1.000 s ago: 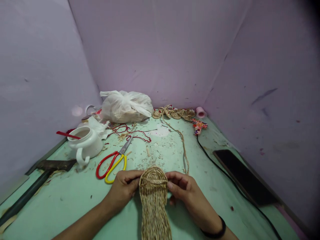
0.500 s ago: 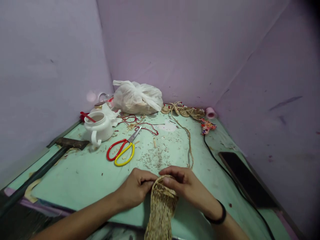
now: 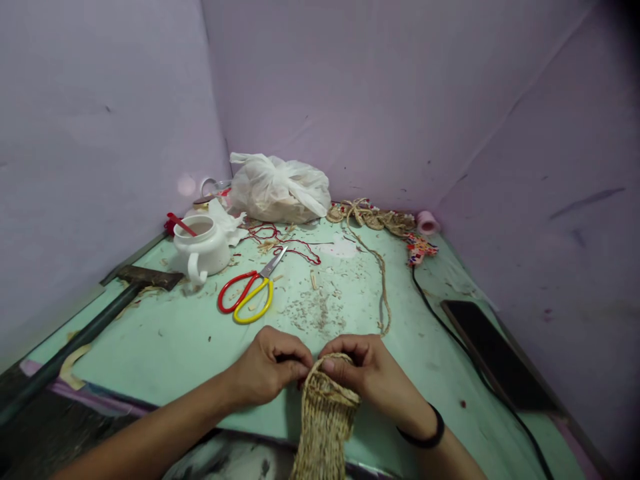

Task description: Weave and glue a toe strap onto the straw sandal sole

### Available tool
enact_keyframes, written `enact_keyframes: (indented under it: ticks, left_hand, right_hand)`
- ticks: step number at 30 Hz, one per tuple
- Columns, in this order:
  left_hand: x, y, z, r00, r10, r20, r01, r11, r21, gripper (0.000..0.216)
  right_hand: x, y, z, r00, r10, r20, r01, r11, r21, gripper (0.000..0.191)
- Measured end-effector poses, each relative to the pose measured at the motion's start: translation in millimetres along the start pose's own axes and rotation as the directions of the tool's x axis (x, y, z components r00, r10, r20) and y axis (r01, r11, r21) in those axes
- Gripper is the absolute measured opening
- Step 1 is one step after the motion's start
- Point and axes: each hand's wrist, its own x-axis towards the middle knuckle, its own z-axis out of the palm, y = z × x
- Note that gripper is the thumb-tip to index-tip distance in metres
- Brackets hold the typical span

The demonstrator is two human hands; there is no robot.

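A tube-like piece of woven straw (image 3: 327, 417) hangs over the near table edge, its rim curved up between my hands. My right hand (image 3: 357, 363) is closed on the far rim, thumb on the inside and fingers behind. Beside the rim's left corner, my left hand (image 3: 270, 367) is pinched, thumb against forefinger. What lies between those fingertips is too small to make out. Beyond my hands lie scissors (image 3: 253, 290) with one red and one yellow handle, blades partly apart. A strand of twine (image 3: 384, 287) runs down the table behind my right hand.
On the left are a hammer (image 3: 145, 277) and a white pot (image 3: 203, 250) with a red stick. Further back sit a knotted plastic bag (image 3: 280, 190), red thread (image 3: 300, 252), straw pieces (image 3: 373, 217) and a pink roll (image 3: 427, 223). A phone (image 3: 493, 357) and black cable (image 3: 445, 330) lie right.
The view has shifted slightly. My left hand has opened a small gap from the woven straw's rim, its thumb and forefinger still pinched. My right hand keeps its hold on the rim.
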Motion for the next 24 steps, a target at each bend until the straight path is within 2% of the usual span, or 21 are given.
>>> enact_keyframes:
  ticks: [8,12,14,18,21,24]
  left_hand:
    - [-3,3,-9,0.996,0.021,0.092,-0.031,0.994,0.104,0.015]
    - [-4,4,-11,0.980,0.050,0.194,-0.072,0.992,0.107,0.017]
    - [-3,6,-11,0.978,0.055,0.203,-0.081,0.989,0.124,0.017]
    - [-1,8,-10,0.991,-0.033,0.133,0.016,0.991,0.129,0.013]
    - [-1,7,-7,0.988,-0.117,0.106,0.107,0.990,0.093,0.010]
    - [-4,6,-6,0.983,-0.155,0.099,0.149,0.986,0.071,0.011]
  right_hand:
    - [-1,1,6,1.000,-0.001,0.007,0.001,1.000,-0.021,0.021]
    - [-2,-1,7,1.000,0.019,-0.001,-0.019,0.999,-0.030,0.021]
    - [-2,-2,7,1.000,0.019,-0.021,-0.020,0.999,-0.045,0.020]
    - [-2,-4,9,0.999,0.022,-0.046,-0.025,0.998,-0.065,0.019]
    - [-1,-4,9,0.999,0.029,-0.033,-0.030,0.998,-0.047,0.021]
    - [-1,-4,9,0.999,0.025,-0.041,-0.027,0.999,-0.037,0.021]
